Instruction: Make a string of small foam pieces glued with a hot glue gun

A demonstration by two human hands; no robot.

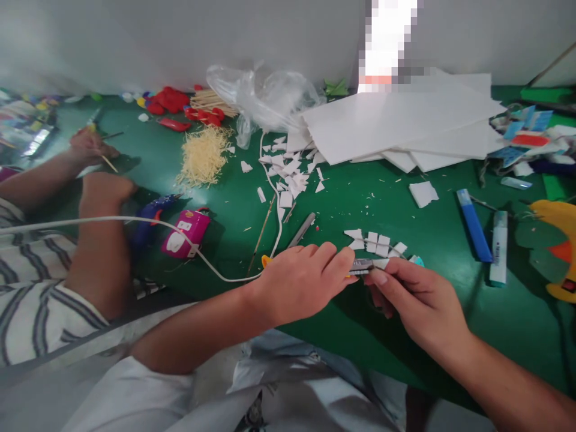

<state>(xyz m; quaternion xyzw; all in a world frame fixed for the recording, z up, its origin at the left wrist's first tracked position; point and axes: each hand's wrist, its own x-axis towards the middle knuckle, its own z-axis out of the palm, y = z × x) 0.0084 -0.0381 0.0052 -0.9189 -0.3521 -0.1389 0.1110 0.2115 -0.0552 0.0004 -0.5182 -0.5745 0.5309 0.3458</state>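
Observation:
My left hand (306, 279) is closed around a tool (361, 265) with yellow parts and a grey metal front end; most of it is hidden in the fist, and I cannot make out its exact kind. The metal end points right and meets a small white piece (380, 263), pinched between thumb and fingers of my right hand (418, 297). Just beyond my hands lies a curved row of white cut pieces (377, 242), strung along a thin strand. Behind my left hand rests a grey, slim tool (302, 229).
White sheets (405, 123) and scraps (292, 171) lie at the back, beside a pile of yellow shreds (204, 155). A white cord (225, 277) crosses from the left past a magenta box (186, 234). Markers (498, 249) lie right. Another person's hand (87, 144) works at left.

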